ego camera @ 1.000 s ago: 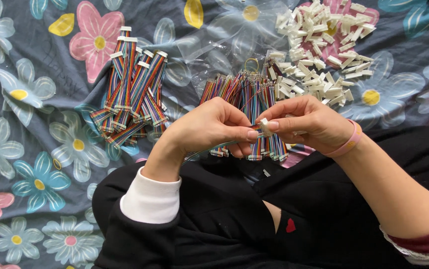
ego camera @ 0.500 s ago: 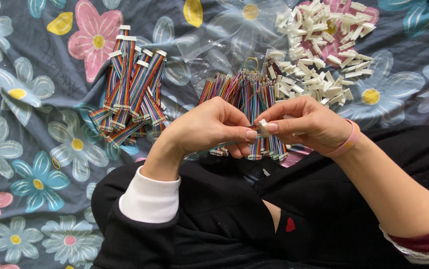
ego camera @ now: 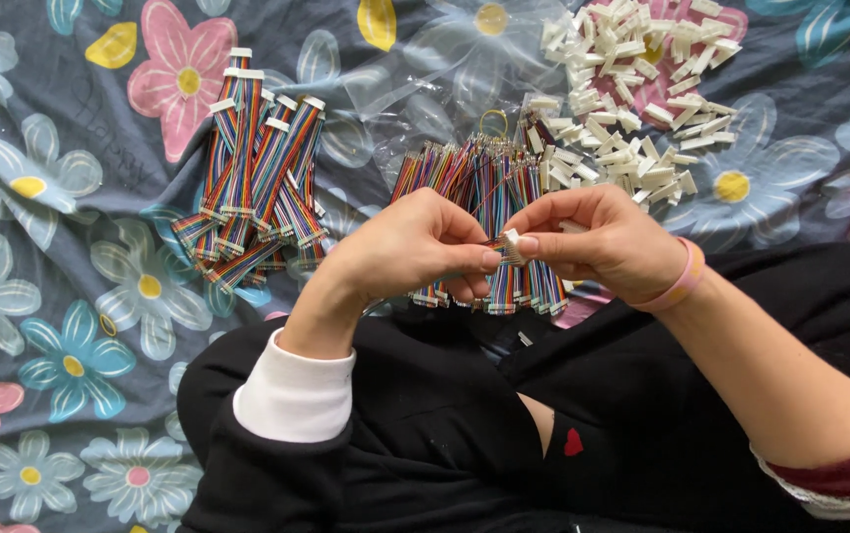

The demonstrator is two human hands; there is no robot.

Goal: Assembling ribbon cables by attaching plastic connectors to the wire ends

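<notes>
Head view (the only one): the left hand (ego camera: 407, 249) and right hand (ego camera: 603, 242) meet at centre frame, above the person's lap, fingertips nearly touching. The right hand pinches a small white plastic connector housing (ego camera: 511, 244) between thumb and forefinger; the left hand's thumb and forefinger are closed on the end of a short rainbow ribbon cable (ego camera: 497, 243), w/ its tip right at the housing. Whether the pins are already seated in the housing I can't tell, since the fingers cover the joint. Both grips are closed, precision pinches. Directly behind the hands lies a fanned stack of loose rainbow cables (ego camera: 479, 188) on a clear plastic bag (ego camera: 395, 118), w/ no white ends visible, so prob. not yet fitted. To the left, well apart, sits a pile of finished cables (ego camera: 252, 178) w/ white housings on their upper ends. Top right is a heap of spare white housings (ego camera: 632, 89), still large. Judging by the piles, approx. a third or so looks done; plenty of cables and housings remain (rough est. only). Everything rests on a grey flowered bedsheet (ego camera: 60, 326). A pink wristband (ego camera: 682, 281) sits on the right wrist; black sleeves w/ a white cuff (ego camera: 292, 395) on the left.
</notes>
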